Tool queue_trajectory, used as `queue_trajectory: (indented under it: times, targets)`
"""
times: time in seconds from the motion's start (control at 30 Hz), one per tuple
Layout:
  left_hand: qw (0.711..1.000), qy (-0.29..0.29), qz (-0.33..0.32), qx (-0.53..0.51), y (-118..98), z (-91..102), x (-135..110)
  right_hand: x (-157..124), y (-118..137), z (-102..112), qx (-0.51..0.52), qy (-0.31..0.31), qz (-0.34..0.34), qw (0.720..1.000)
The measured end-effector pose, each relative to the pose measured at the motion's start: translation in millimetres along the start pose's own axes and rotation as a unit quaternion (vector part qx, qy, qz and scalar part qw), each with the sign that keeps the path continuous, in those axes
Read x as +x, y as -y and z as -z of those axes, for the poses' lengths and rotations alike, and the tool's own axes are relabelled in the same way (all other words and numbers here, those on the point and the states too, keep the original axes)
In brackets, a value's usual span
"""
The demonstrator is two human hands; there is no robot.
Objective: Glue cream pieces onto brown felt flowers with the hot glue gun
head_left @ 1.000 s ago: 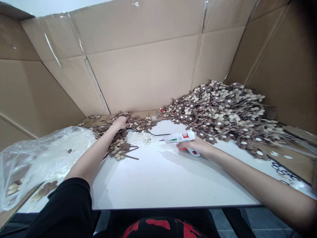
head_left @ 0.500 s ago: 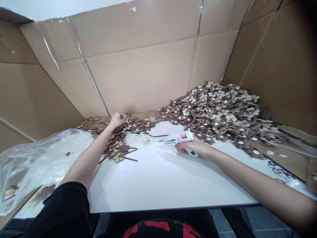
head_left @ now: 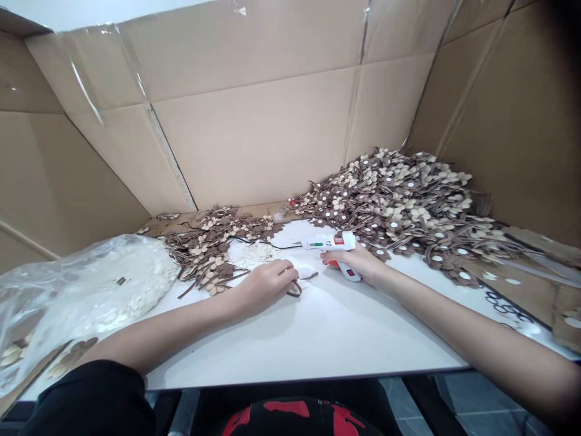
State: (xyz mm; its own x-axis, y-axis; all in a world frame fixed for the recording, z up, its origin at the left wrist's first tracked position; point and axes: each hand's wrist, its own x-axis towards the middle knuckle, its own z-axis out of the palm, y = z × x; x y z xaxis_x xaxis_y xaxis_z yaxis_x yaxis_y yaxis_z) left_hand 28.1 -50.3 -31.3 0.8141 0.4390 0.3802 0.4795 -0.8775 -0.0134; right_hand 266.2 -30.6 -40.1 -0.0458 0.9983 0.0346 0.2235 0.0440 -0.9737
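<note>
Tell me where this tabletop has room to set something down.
The widest bare patch of white tabletop lies between the left forearm, right forearm, glue gun and front edge. Crowded: back right, with the brown-and-cream flower pile; back left, with loose flowers; far left, with the clear plastic bag.

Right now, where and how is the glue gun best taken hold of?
Probably by the handle of the glue gun, coming from the right, where the right hand grips it: the handle hangs below the body, and the nozzle points left, away from that side.
</note>
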Motion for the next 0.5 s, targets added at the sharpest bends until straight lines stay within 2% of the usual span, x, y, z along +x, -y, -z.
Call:
queue_trajectory:
  times: [0.1,0.2,0.37,0.5]
  targets:
    - [0.999,0.031,0.011,0.010,-5.3,-5.6,-5.6,-1.0,1.1,-0.6,-0.003,0.004,0.011,1.000]
    - [0.999,0.037,0.032,0.009,-3.3,-5.7,-8.3,-3.3,4.3,-1.1,-0.013,0.001,0.004,1.000]
    - [0.998,-0.005,0.070,0.005,4.9,2.1,-11.8,-8.1,9.9,-1.6,-0.005,0.009,-0.014,1.000]
    - [0.990,-0.051,0.125,0.051,31.7,9.7,-14.6,-10.9,11.9,0.5,-0.009,0.048,-0.011,0.999]
